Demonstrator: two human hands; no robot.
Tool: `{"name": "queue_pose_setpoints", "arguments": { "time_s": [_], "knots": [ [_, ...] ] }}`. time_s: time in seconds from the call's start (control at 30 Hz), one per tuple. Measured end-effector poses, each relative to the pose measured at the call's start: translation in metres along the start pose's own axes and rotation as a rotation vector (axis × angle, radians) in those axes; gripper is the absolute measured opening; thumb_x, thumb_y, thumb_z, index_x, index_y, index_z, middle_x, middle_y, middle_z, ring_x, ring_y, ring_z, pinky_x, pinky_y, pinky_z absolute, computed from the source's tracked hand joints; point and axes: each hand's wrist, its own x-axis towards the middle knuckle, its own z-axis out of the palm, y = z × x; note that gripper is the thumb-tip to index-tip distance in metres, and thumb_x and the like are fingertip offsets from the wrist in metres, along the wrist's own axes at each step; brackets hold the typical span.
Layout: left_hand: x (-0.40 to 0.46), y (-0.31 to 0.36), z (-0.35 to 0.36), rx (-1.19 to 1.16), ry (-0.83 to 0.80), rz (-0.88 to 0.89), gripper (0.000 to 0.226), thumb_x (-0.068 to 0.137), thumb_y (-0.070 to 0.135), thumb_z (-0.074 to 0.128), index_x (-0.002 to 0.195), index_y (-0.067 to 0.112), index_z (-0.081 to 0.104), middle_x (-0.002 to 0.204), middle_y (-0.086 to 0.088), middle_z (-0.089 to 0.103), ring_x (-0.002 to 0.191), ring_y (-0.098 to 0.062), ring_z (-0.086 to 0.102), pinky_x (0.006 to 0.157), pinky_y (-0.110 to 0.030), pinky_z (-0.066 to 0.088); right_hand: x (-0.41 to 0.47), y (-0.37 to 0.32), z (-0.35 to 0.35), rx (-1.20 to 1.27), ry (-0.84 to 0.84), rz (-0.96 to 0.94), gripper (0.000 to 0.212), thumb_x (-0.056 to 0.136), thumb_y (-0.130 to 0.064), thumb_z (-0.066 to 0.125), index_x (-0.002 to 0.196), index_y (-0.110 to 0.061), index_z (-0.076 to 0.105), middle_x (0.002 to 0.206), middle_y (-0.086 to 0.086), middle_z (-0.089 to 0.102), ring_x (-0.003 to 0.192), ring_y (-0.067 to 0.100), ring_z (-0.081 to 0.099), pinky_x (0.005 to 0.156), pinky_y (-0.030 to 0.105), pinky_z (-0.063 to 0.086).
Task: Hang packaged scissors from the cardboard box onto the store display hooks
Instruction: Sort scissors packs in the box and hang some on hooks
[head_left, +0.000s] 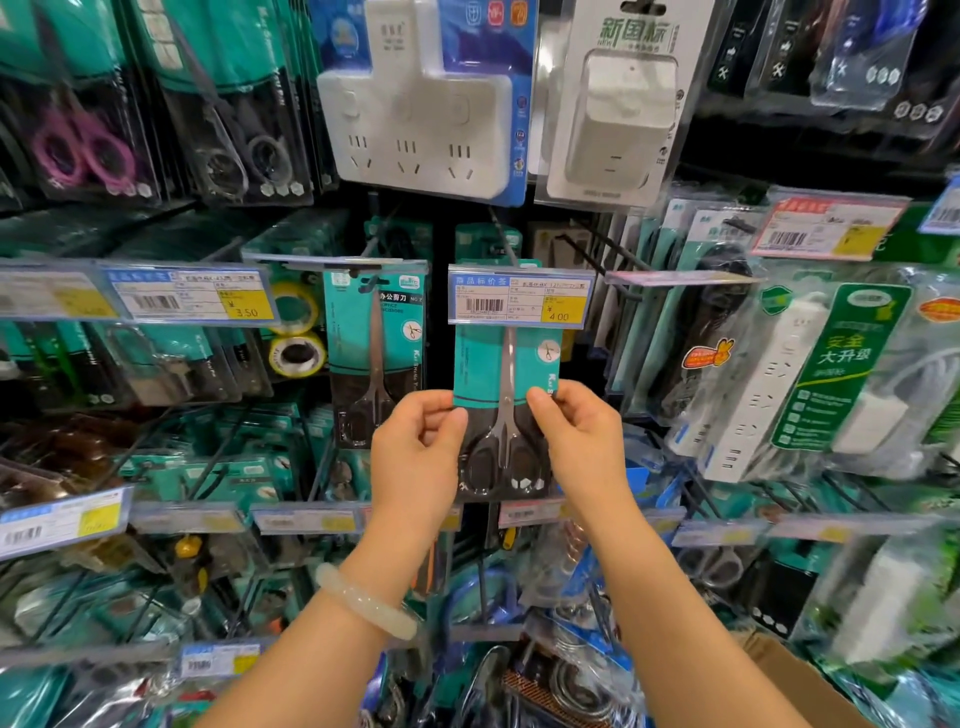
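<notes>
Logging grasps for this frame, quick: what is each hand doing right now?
Left hand: pinches the left edge of the scissors pack.
Right hand: pinches the same pack's right edge.

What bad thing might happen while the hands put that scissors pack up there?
The blue-and-yellow price tag hides the top of the teal-and-black scissors pack, so its hole might miss the hook. The left hand and right hand pinch only its edges, so the pack might slip and fall.
</notes>
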Motion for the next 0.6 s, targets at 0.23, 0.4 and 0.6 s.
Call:
{"name": "queue_pose_setpoints", "arguments": {
  "time_s": [0.23,0.4,0.6],
  "knots": [
    [0.003,-0.007,0.001,-0.001,-0.003,0.002,0.024,0.089,0.005,0.061,0.084,0.028,0.057,0.079,0.007,0.062,0.072,-0.006,0.057,0.063,-0.004,0.045,0.002,0.008,0.003,0.027,0.013,0.035,0.012,0.093,-0.014,0.055,0.089,-0.02,0.065,0.09,0.008,0.07,0.086,0.024,0.065,0.081,0.045,0.055],
    [0.019,-0.009,0.006,0.147,-0.004,0.039,0.011,0.091,0.009,0.058,0.095,0.019,0.061,0.077,0.006,0.061,0.07,-0.007,0.055,0.064,-0.012,0.042,0.024,0.011,0.01,-0.065,0.062,0.043,0.021,0.092,-0.014,0.057,0.071,-0.015,0.058,0.07,0.006,0.059,0.066,0.018,0.05,0.064,0.033,0.042],
    [0.053,-0.008,0.017,0.602,-0.205,0.024,0.049,0.094,0.017,0.052,0.142,0.012,0.041,0.128,-0.009,0.056,0.117,-0.028,0.053,0.096,-0.035,0.042,0.063,0.01,0.025,-0.197,0.135,0.053,0.044,0.092,-0.014,0.055,0.054,-0.021,0.035,0.053,-0.003,0.033,0.05,0.01,0.029,0.051,0.025,0.024]
  ]
}}
